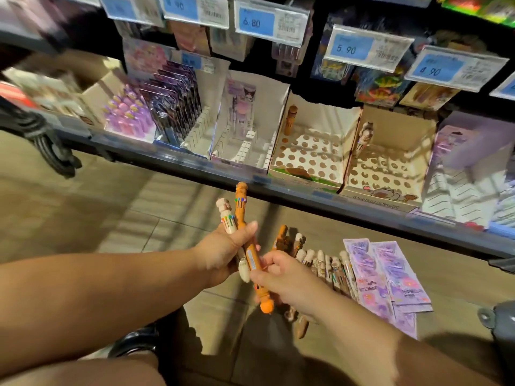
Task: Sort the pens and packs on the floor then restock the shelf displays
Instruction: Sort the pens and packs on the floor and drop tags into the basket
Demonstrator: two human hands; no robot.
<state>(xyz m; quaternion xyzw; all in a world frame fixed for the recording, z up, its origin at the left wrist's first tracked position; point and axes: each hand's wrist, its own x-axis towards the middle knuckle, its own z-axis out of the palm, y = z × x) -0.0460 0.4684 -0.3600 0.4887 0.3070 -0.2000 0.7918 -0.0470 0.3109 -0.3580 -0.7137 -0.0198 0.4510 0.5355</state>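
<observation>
The floor [83, 218] is laid in tan tiles, and a dark shelf [172, 160] runs across it carrying a row of cardboard displays. The dotted display box [309, 160] stands near the middle of that row, with one brown pen [291, 121] upright at its back. Just right of it a second dotted box [387, 174] holds a single cream figure pen [364, 135]. Left of it are slotted white boxes, purple packs and lilac pens. Blue price tags [255, 22] hang above it.

Below the dotted display box, over the floor, the left hand [223, 252] grips a cream pen [227, 215] and an orange pen [241, 210] together, their character tops pointing up towards the shelf. The right hand [281, 277] has its fingers curled round the orange pen's lower part.

Below and right of the box, a row of pens [326, 264] lies side by side on the floor, mostly cream with two brown ones at its left end. Purple packs [390, 274] lie just beside them.

The picture is blurred, so print on the packs is unreadable. An orange tip pokes out under the right hand; whether it belongs to the same pen I cannot tell. The right forearm hides the row's near ends.
</observation>
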